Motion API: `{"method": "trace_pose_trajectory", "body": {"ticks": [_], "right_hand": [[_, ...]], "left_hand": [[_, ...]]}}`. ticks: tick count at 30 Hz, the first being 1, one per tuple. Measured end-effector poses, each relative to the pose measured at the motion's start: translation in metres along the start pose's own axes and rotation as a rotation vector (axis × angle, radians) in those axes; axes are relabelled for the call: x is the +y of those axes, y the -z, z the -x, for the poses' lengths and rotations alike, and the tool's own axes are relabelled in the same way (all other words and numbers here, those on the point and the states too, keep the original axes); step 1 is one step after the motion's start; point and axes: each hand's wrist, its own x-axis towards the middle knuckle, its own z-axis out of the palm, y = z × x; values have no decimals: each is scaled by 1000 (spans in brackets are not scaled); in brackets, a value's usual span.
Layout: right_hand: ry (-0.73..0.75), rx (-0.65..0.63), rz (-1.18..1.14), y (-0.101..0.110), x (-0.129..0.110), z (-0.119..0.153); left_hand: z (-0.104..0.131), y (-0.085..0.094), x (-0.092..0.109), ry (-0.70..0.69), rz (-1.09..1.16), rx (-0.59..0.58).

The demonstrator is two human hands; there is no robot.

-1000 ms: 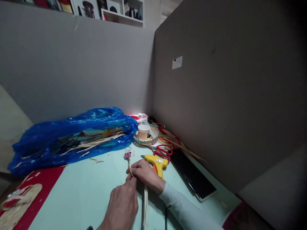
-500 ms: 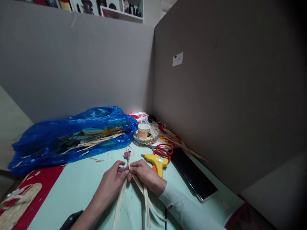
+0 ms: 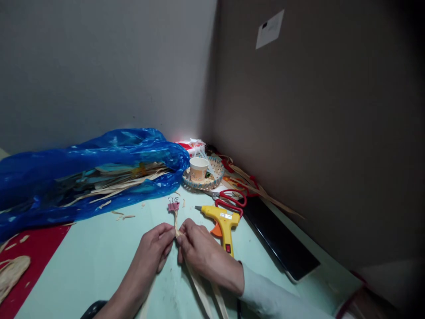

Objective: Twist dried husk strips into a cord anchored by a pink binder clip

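Note:
Pale flat straw strips run from a short braided length up at the table's middle down toward me. A pink binder clip grips the braid's far end. My left hand pinches the strips at the left of the braid, thumb and forefinger together. Close beside it, my right hand is closed on the strips at the right, its fingertips at the base of the braid. Loose ends trail out below both hands. The fingers partly hide the crossing point.
A yellow glue gun lies right of my hands, with red-handled scissors behind it. A black tablet-like slab is further right. Behind stand a paper cup in a woven basket and a blue plastic bag of strips.
The view has tilted down and come closer. Both hands stay on the strips below the clip; my right hand has turned, its fingers now pointing more upward.

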Motion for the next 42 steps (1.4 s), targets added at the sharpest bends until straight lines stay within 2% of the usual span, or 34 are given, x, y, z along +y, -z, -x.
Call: {"method": "trace_pose_trajectory", "body": {"ticks": [5,9,12,15,20,23,25,28,30,32,34,36,39,42], "right_hand": [[-39,-25,227,5,-7,10],[-125,-11,260,9,-16,13],[-172,-52,277,9,-21,13],[-75,-50,369,2,-15,11],[263,-10,483,-30,20,12],[304,58,418,-48,36,14],[315,58,379,-50,36,13],[354,31,406,-36,21,9],[323,67,447,-19,6,7],[198,138,429,-4,-6,6],[57,143,308,4,-11,6],[-35,94,152,6,-11,5],[-56,46,34,5,-4,1],[-38,40,64,5,1,-5]], "left_hand": [[-5,4,-7,37,39,-12],[-9,8,-17,28,-73,15],[-7,7,-13,25,-150,8],[-4,4,-6,35,-159,8],[-3,1,-3,101,-111,21],[0,0,0,131,-76,37],[2,0,3,151,-47,40],[4,1,6,187,-15,13],[4,2,7,231,53,7],[4,3,7,273,118,15],[3,4,5,273,124,-7],[1,5,3,243,101,-53],[-1,7,-2,190,93,-97],[-2,7,-7,125,64,-146]]}}
